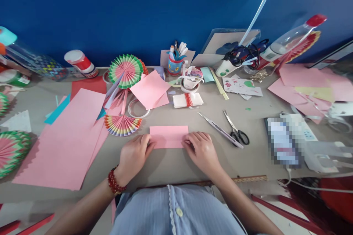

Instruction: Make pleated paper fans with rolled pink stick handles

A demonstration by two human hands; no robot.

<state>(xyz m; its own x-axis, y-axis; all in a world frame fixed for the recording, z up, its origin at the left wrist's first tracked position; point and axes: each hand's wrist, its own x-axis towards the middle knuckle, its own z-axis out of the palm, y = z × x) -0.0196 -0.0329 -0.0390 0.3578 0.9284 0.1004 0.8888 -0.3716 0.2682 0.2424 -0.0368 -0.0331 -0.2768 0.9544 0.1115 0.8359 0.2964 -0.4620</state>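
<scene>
A small pink sheet of paper [169,135] lies before me on the grey table, with a crease running across its lower part. My left hand [134,155] pinches its left edge between thumb and fingers. At the opposite edge, my right hand [202,150] grips the same paper with curled fingers. To the right of it rest a slim cutter knife [220,130] and black-handled scissors [236,129], their tips pointing away from me. A pleated paper fan [123,125] with yellow and purple edges sits just beyond my left hand.
Large pink sheets [63,139] cover the left side. Farther back stand a round green-and-pink fan [125,71], a tape roll [138,109], a red pen cup [174,67] and a string-tied white packet [188,100]. A phone [284,142] lies right, near more pink paper [303,91].
</scene>
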